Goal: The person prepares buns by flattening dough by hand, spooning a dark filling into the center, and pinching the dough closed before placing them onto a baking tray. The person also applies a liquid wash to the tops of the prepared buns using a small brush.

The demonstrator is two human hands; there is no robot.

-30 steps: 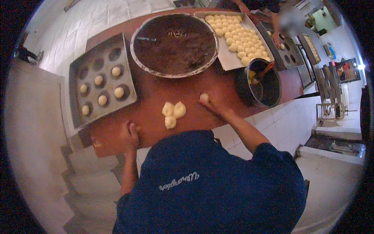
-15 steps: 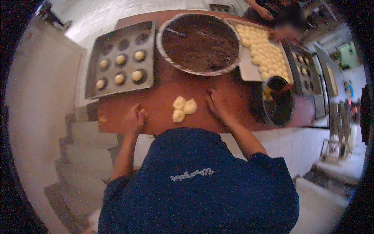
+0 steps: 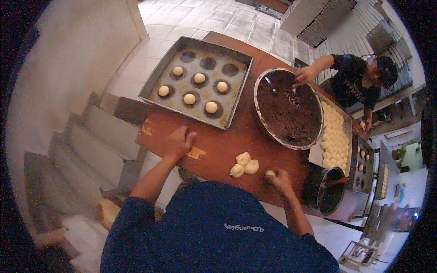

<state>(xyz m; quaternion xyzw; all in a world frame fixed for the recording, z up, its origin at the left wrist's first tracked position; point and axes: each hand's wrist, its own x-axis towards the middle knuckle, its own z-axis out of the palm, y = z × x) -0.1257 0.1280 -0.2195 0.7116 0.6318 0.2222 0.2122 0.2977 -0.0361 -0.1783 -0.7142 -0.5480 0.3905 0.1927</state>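
My left hand (image 3: 181, 142) rests on the red work table (image 3: 152, 132), fingers loosely bent and apart, with nothing visible in them, below the square metal mould tray (image 3: 148, 97). My right hand (image 3: 280, 181) is closed around a small pale dough ball (image 3: 271, 174) on the table. Just left of it lie three soft dough pieces (image 3: 244, 160) bunched together. The tray has round hollows, several holding single dough balls (image 3: 199, 78).
A large round pan of dark brown mixture (image 3: 287, 116), a tray of dough balls (image 3: 334, 145) and a black pot (image 3: 332, 193) line the right. A co-worker (image 3: 346, 82) reaches a hand into the round pan. Steps (image 3: 91, 145) descend at left.
The view has swung, shifting the table's contents downward and rightward. The co-worker's hand has moved into the round pan. My right hand still works at the table beside the three dough pieces.
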